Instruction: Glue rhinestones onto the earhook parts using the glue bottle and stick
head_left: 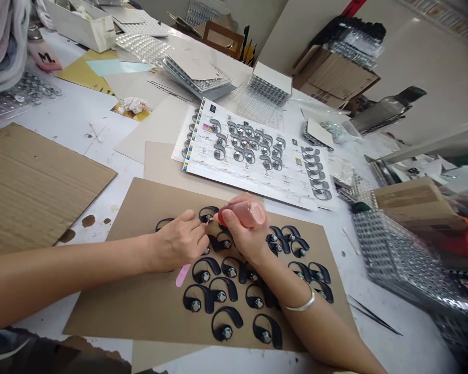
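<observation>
My right hand [249, 231] is wrapped round a pink squeeze bottle [244, 214], tilted so its narrow end points left toward my other fingers. My left hand [181, 239] is closed on a flat pink stick [182, 276], whose rounded end sticks out below the palm. Fingers of both hands nearly meet over a black ear-hook piece [208, 213] with a shiny stone. Around them, several similar black hooks [226, 324] with faceted silvery stones lie on a brown cardboard sheet [113, 306]. My left hand hides some of these pieces.
Beyond the cardboard, a printed sheet [234, 176] carries more hooks. Tweezers [374, 314] lie at right, near stacked trays of stones [398, 259]. Another cardboard piece [35, 182] is at left. A pink bottle marked M [44, 54], a white box [81, 28] and gem trays [197, 75] stand behind.
</observation>
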Available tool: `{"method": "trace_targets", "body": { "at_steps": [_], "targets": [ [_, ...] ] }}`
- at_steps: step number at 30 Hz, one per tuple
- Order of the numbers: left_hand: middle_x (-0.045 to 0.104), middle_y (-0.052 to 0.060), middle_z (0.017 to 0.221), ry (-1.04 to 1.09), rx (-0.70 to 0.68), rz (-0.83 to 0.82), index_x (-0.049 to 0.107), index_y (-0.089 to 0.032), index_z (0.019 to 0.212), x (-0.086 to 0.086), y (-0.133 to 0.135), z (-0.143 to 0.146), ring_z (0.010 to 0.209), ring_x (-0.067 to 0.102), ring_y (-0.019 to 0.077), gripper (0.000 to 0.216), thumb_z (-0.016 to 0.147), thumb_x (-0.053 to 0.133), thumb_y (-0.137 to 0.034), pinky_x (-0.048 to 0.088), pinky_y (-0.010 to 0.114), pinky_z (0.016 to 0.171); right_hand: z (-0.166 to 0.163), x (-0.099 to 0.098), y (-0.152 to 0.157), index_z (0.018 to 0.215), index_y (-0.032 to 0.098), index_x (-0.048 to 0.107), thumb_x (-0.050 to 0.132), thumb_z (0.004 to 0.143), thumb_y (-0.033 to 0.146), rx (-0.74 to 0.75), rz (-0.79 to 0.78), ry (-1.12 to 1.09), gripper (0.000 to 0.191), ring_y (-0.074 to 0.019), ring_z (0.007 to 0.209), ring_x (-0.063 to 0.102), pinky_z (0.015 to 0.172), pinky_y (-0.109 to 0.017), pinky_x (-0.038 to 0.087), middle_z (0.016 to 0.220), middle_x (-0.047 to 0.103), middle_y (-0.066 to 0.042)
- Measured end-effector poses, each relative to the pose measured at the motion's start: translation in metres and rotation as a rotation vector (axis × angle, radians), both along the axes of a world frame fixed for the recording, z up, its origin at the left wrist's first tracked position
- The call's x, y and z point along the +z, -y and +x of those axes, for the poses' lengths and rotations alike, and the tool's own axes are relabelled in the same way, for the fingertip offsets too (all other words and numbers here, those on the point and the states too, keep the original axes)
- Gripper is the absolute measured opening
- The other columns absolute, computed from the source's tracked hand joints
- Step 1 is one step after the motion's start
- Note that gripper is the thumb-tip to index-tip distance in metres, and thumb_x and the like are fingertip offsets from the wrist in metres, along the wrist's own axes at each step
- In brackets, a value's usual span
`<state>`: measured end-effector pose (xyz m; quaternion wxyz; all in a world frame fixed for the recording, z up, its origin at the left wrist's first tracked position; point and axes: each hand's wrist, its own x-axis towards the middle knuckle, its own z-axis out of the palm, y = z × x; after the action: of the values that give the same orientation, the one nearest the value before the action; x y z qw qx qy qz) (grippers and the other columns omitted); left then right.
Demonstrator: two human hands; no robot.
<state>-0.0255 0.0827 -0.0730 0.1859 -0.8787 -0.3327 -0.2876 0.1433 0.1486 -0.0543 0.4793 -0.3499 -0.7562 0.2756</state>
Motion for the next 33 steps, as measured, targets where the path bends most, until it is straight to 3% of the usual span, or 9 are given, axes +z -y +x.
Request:
{"method": "trace_targets", "body": {
  "at_steps": [3, 8, 33],
  "targets": [
    [0.055, 0.006, 0.060, -0.005, 0.008, -0.002, 0.050, -0.015, 0.062, -0.0008, 0.0003, -0.0004, 0.055, 0.043, 0.0163, 0.026, 0.086, 0.046, -0.006, 0.032, 0.031, 0.061, -0.0008, 0.0017, 0.0004, 0.068, 0.020, 0.055, 0.067, 0.075, 0.024, -0.008, 0.078, 0.044, 0.015, -0.0138, 0.066, 0.060, 0.064, -0.031, 0.052, 0.073, 0.060, 0.000],
    [0.053, 0.004, 0.058, -0.002, 0.019, 0.007, 0.049, -0.015, 0.061, 0.0000, -0.0001, -0.0001, 0.055, 0.042, 0.0159, 0.028, 0.088, 0.046, -0.007, 0.031, 0.030, 0.061, -0.0001, 0.0000, 0.0014, 0.076, 0.020, 0.056, 0.067, 0.075, 0.022, 0.026, 0.116, 0.049, 0.011, -0.0135, 0.064, 0.059, 0.062, -0.030, 0.051, 0.075, 0.061, -0.001],
    [0.050, 0.003, 0.057, 0.018, 0.020, -0.009, 0.047, -0.015, 0.060, 0.0003, -0.0015, 0.0001, 0.055, 0.040, 0.0153, 0.030, 0.088, 0.045, -0.006, 0.030, 0.030, 0.061, -0.0004, -0.0042, 0.0013, 0.082, 0.020, 0.058, 0.068, 0.074, 0.022, 0.045, 0.124, -0.015, 0.013, -0.0156, 0.064, 0.060, 0.059, -0.033, 0.052, 0.075, 0.060, -0.002]
  ]
}}
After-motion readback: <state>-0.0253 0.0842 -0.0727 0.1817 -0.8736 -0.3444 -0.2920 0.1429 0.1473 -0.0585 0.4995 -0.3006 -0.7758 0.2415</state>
